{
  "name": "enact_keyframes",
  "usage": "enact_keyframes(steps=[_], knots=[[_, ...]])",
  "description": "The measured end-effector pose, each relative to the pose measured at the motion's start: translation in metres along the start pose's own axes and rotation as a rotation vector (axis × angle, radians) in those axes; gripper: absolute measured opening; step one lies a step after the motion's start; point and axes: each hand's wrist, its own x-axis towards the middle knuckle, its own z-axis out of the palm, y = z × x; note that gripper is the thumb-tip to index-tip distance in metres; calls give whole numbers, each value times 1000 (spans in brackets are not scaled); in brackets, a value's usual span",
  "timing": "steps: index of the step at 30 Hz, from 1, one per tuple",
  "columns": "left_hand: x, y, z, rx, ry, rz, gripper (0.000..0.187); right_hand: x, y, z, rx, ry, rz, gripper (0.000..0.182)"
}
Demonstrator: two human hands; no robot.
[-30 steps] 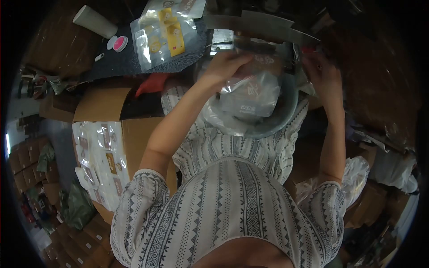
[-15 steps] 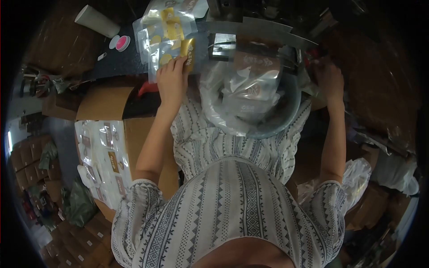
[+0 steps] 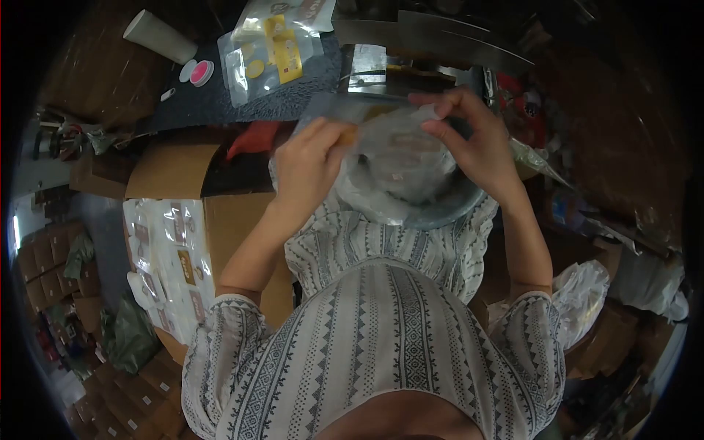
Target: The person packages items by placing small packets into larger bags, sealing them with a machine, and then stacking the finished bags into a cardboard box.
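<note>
Over the basin (image 3: 440,218) on the lap, my left hand (image 3: 312,158) is closed on the edge of a clear plastic pouch (image 3: 323,110), blurred by motion, with a bit of yellow at the fingertips. My right hand (image 3: 473,136) pinches a small whitish piece (image 3: 427,112) between thumb and forefinger; what it is cannot be made out. Clear bags with faint printing lie in the basin under both hands. Beyond my left hand, printed pouches with yellow labels (image 3: 284,55) rest on a dark cloth (image 3: 213,103).
A white cup (image 3: 159,37) lies on its side at the upper left, near a pink round container (image 3: 201,72). An open carton (image 3: 238,220) of packed pouches stands at the left. Crumpled clear plastic (image 3: 583,293) is at the right. A metal machine edge (image 3: 455,40) crosses beyond the basin.
My left hand has moved right with a pouch from the pile. My right hand has come in from the far right to over the basin, now pinching a small whitish piece.
</note>
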Motion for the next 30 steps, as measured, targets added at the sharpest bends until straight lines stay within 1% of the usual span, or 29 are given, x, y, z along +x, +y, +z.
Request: enact_keyframes(steps=[1,2,4,5,7,8,10,11,13,14,16,17,18,19,20,21,22,23,24,25,26,27,28,29,30], knots=[[0,4,2,-109,-73,19,13,1,1,2,92,-42,1,21],[0,5,8,-108,-74,19,13,2,6,5,93,-42,1,21],[0,3,25,-255,-215,-48,11,1,22,9,236,-29,38,23],[1,3,34,-257,-214,-48,11,1,26,9,234,-29,38,23],[10,0,51,-612,-416,-411,14,1,32,4,-71,237,-46,28],[19,-4,58,-613,-414,-413,14,-1,32,-2,-71,234,-46,28],[39,-15,73,-770,-526,-619,22,-5,27,-23,-467,228,-33,33],[44,-16,79,-773,-525,-618,22,-6,24,-31,-470,227,-34,33],[50,-14,89,-1083,-375,-748,25,-11,22,-47,-581,184,215,31],[51,-11,90,-1085,-376,-749,25,-11,34,-58,-583,184,217,31],[53,-6,85,-1092,-392,-786,28,-4,81,-84,-996,382,-184,24],[50,-6,83,-1089,-392,-793,28,-5,107,-93,-992,378,-180,24],[48,-6,80,-1041,-387,-767,29,-5,133,-101,-972,357,-69,22],[49,-8,76,-994,-379,-732,31,-3,139,-105,-953,341,35,21],[53,-21,68,-748,-222,-594,38,-2,144,-112,-954,346,26,21],[59,-45,56,-500,-69,-456,46,0,140,-116,-965,321,86,21],[68,-85,46,-116,143,-231,50,-5,136,-117,-974,291,159,22],[70,-116,43,266,342,2,54,-10,122,-113,-973,286,169,22],[57,-121,44,265,341,0,54,-9,100,-105,-1024,248,321,22],[41,-120,43,470,217,63,56,-7,79,-97,-1072,211,466,23],[29,-116,39,675,90,127,58,-7,63,-93,-1071,216,458,23],[22,-108,33,671,127,229,45,-11,48,-88,-1008,243,389,21],[17,-106,26,670,122,231,45,-15,37,-83,-945,265,329,19],[11,-106,17,536,28,121,36,-18,29,-80,-945,257,335,19],[6,-103,10,402,-61,13,28,-19,23,-77,-704,225,307,18]])
